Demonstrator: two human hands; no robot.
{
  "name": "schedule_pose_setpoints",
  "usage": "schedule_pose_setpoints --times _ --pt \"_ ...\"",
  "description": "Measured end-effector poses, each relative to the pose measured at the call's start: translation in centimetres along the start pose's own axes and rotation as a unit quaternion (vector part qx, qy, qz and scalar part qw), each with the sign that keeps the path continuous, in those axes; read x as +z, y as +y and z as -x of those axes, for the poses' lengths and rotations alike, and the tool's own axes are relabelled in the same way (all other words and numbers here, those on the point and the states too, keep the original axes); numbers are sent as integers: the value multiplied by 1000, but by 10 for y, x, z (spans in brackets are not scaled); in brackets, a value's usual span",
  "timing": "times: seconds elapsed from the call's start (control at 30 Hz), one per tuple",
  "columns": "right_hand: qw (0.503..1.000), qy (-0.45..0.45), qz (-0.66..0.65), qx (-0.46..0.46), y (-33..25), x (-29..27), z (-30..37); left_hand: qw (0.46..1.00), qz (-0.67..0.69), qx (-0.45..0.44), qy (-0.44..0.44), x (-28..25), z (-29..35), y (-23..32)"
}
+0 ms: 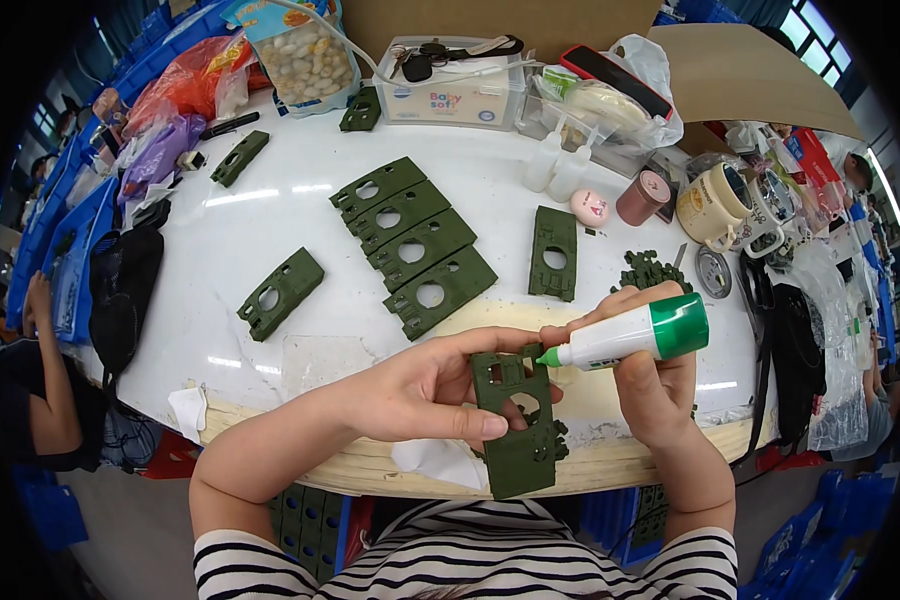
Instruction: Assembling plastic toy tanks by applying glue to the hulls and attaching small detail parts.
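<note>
My left hand [425,385] grips a dark green toy tank hull piece [515,470], a flat plastic plate with a round hole, tilted above the table's front edge. The thumb lies across its face, and most of the other fingers are behind it. In my right hand [655,395] is a white glue bottle [610,338] with a green end and a green nozzle, lying nearly level. The nozzle tip is at the hull piece's upper right corner; whether it touches I cannot tell. Small green bits stick out at the piece's right edge.
Joined-up hull pieces [410,250] lie mid-table, with single ones [553,255] around them. Small green parts [653,270] are heaped at right, near a mug [715,205] and a pink-brown jar [643,198]. A clear plastic box [450,90] stands at the back. Another person's arm [50,390] shows at far left.
</note>
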State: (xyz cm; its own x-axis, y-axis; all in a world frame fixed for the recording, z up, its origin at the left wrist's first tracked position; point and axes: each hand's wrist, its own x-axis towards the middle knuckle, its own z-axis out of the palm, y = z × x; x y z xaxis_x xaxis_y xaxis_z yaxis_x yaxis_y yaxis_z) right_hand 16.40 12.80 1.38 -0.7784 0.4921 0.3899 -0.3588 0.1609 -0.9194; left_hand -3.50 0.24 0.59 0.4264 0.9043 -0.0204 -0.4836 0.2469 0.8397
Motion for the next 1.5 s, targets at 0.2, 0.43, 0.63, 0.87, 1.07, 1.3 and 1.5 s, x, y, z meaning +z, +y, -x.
schedule_pose_setpoints --times 0.2,0.43,0.63,0.87,1.07,1.3,1.5 --pt "998 28 57 -3 0 6 -1 1000 7 -17 24 3 1 2" --pt "997 28 66 2 0 4 1 999 14 -28 36 5 1 5" --pt "997 25 75 -8 1 3 0 999 13 -18 35 5 0 3" --pt "998 32 51 8 -2 6 0 999 16 -22 34 5 1 5" --pt "999 22 42 3 -4 5 -2 999 17 -23 42 2 2 2" --pt "999 38 37 -1 -3 10 -2 1000 13 5 13 1 0 2" --pt "997 31 73 -8 -3 7 -2 999 20 -1 38 4 0 3"
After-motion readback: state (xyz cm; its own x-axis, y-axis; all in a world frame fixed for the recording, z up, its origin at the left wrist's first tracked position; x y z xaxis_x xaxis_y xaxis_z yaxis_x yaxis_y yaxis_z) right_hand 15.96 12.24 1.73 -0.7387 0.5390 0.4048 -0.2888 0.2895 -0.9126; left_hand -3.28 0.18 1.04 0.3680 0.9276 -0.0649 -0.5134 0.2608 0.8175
